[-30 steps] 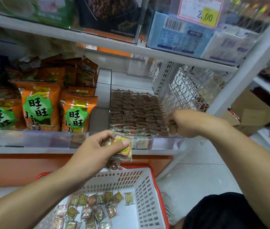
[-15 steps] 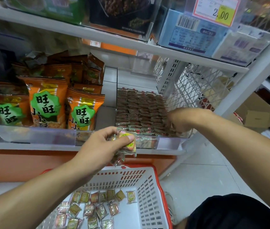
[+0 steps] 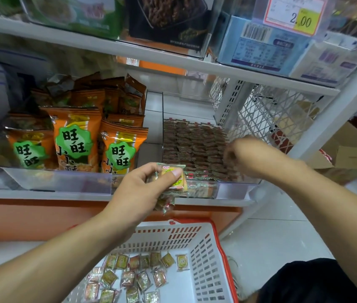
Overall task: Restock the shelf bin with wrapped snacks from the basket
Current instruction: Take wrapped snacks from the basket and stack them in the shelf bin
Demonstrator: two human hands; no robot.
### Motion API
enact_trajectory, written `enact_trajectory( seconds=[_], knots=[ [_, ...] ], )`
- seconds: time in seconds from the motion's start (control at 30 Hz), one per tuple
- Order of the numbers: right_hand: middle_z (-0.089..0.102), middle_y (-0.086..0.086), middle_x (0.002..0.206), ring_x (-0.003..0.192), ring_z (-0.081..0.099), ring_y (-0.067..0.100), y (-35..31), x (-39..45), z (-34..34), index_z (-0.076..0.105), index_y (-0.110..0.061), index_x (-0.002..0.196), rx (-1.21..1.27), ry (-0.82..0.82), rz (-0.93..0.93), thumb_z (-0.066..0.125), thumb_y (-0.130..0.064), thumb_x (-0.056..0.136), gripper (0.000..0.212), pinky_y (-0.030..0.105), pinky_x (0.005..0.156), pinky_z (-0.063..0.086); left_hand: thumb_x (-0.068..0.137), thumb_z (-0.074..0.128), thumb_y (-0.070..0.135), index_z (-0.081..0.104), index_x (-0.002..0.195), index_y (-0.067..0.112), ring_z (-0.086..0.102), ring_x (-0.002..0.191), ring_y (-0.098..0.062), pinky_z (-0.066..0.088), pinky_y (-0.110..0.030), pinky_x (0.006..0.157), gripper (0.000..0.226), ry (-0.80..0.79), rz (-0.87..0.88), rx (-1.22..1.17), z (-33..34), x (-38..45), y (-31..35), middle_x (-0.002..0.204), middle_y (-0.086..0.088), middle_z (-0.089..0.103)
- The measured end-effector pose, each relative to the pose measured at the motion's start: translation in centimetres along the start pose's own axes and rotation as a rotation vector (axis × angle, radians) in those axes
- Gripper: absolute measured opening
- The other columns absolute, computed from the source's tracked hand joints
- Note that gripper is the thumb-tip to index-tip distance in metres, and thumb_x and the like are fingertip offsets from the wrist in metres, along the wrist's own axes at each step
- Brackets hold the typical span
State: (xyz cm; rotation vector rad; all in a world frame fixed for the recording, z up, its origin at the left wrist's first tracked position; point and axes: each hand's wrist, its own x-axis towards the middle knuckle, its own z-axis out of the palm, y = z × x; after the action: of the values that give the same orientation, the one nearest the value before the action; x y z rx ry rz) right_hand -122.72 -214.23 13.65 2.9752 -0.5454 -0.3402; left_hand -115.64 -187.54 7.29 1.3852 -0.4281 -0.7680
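The left hand (image 3: 142,189) pinches a small stack of wrapped snacks (image 3: 173,182) just in front of the shelf bin (image 3: 227,189), likely as a ready supply. The right hand (image 3: 252,156) is blurred at the bin's right rows, fingers curled; whether it holds 1 cannot be told. More snacks lie in the basket (image 3: 208,259) below.

A white store shelf (image 3: 41,194) with a clear plastic front lip carries orange snack bags (image 3: 74,141) standing upright on its left part. To their right, past a bare strip of shelf, a clear shelf bin (image 3: 234,189) holds tight rows of small brown wrapped snacks (image 3: 192,147). Below, on the pale tiled floor (image 3: 271,241), stands a white basket (image 3: 206,248) with a red rim, loose wrapped snacks scattered on its bottom.
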Motion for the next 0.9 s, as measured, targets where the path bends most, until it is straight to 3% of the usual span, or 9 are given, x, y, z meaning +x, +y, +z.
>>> enact_trajectory(
  seconds=[0.03, 0.07, 0.13, 0.27, 0.37, 0.47, 0.6, 0.8, 0.9],
  knots=[
    [0.069, -0.009, 0.075, 0.079, 0.072, 0.015, -1.1, -1.2, -0.7, 0.067, -0.027, 0.088, 0.310, 0.048, -0.006, 0.071, -0.029, 0.091, 0.006, 0.017, 0.059, 0.047, 0.070, 0.080, 0.066, 0.074, 0.099, 0.019, 0.071, 0.076, -0.024, 0.059, -0.035, 0.066, 0.055, 0.003, 0.021, 0.007, 0.0, -0.2, 0.1, 0.096, -0.013, 0.078],
    [0.071, -0.006, 0.078, 0.075, 0.073, 0.014, -2.8, -2.7, -1.3, 0.069, -0.027, 0.092, 0.721, -0.021, -0.004, 0.072, -0.044, 0.088, 0.019, 0.019, 0.058, 0.052, 0.070, 0.080, 0.066, 0.075, 0.099, 0.022, 0.072, 0.077, -0.025, 0.059, -0.036, 0.066, 0.054, 0.001, 0.039, 0.015, 0.0, -0.3, 0.1, 0.096, -0.010, 0.078],
    [0.072, 0.002, 0.090, 0.076, 0.070, 0.022, -6.1, -5.2, -1.1, 0.070, -0.022, 0.108, 1.341, -0.299, -0.047, 0.072, -0.056, 0.082, 0.043, 0.030, 0.062, 0.058, 0.071, 0.079, 0.065, 0.075, 0.099, 0.026, 0.074, 0.081, -0.023, 0.061, -0.033, 0.065, 0.049, -0.001, 0.089, 0.037, 0.2, -0.7, 0.3, 0.095, -0.005, 0.079],
    [0.069, 0.009, 0.096, 0.076, 0.066, 0.020, -9.5, -6.9, 0.6, 0.064, -0.007, 0.120, 1.730, -0.411, -0.024, 0.072, -0.032, 0.087, 0.042, 0.027, 0.061, 0.059, 0.066, 0.086, 0.061, 0.072, 0.095, 0.031, 0.072, 0.083, -0.011, 0.057, -0.022, 0.069, 0.044, 0.088, 0.206, 0.152, -0.1, -1.1, 0.2, 0.092, 0.004, 0.079],
    [0.072, 0.014, 0.101, 0.079, 0.071, 0.018, -9.3, -6.9, 1.0, 0.063, -0.006, 0.123, 1.868, -0.405, 0.023, 0.077, -0.016, 0.077, 0.050, 0.027, 0.062, 0.060, 0.061, 0.088, 0.052, 0.071, 0.099, 0.037, 0.072, 0.087, -0.004, 0.055, -0.016, 0.074, 0.044, 0.069, 0.239, 0.247, -0.4, -1.1, 0.2, 0.097, 0.011, 0.078],
    [0.069, 0.020, 0.103, 0.079, 0.068, 0.026, -9.1, -6.7, 1.7, 0.065, -0.008, 0.121, 1.874, -0.335, 0.027, 0.081, -0.006, 0.069, 0.055, 0.029, 0.061, 0.060, 0.059, 0.089, 0.052, 0.071, 0.104, 0.037, 0.072, 0.078, -0.003, 0.055, -0.018, 0.066, 0.050, 0.010, 0.219, 0.239, -0.3, -1.4, -0.2, 0.095, 0.009, 0.079],
    [0.074, 0.015, 0.110, 0.086, 0.071, 0.020, -8.8, -6.5, 1.7, 0.063, -0.008, 0.126, 1.849, -0.310, -0.037, 0.072, -0.006, 0.079, 0.048, 0.025, 0.064, 0.059, 0.076, 0.072, 0.070, 0.074, 0.110, 0.036, 0.072, 0.074, -0.015, 0.059, -0.031, 0.062, 0.048, -0.026, 0.118, 0.135, -0.2, -1.5, -0.6, 0.095, -0.001, 0.079],
    [0.076, 0.015, 0.103, 0.087, 0.074, 0.019, -8.6, -6.5, 2.0, 0.066, -0.002, 0.117, 1.956, -0.107, 0.066, 0.065, -0.005, 0.090, 0.027, 0.026, 0.067, 0.060, 0.089, 0.063, 0.050, 0.076, 0.116, 0.031, 0.068, 0.070, -0.020, 0.059, -0.035, 0.063, 0.035, -0.002, 0.002, -0.097, -0.1, -1.3, -0.8, 0.101, -0.017, 0.076],
    [0.076, 0.013, 0.100, 0.085, 0.073, 0.018, -8.8, -6.7, 2.1, 0.067, -0.005, 0.112, 1.964, -0.145, 0.079, 0.067, -0.010, 0.089, 0.024, 0.028, 0.066, 0.060, 0.088, 0.066, 0.049, 0.074, 0.121, 0.032, 0.069, 0.073, -0.020, 0.058, -0.034, 0.063, 0.039, -0.022, 0.006, -0.120, -0.2, -1.4, -0.8, 0.106, -0.015, 0.078]
  ],
)
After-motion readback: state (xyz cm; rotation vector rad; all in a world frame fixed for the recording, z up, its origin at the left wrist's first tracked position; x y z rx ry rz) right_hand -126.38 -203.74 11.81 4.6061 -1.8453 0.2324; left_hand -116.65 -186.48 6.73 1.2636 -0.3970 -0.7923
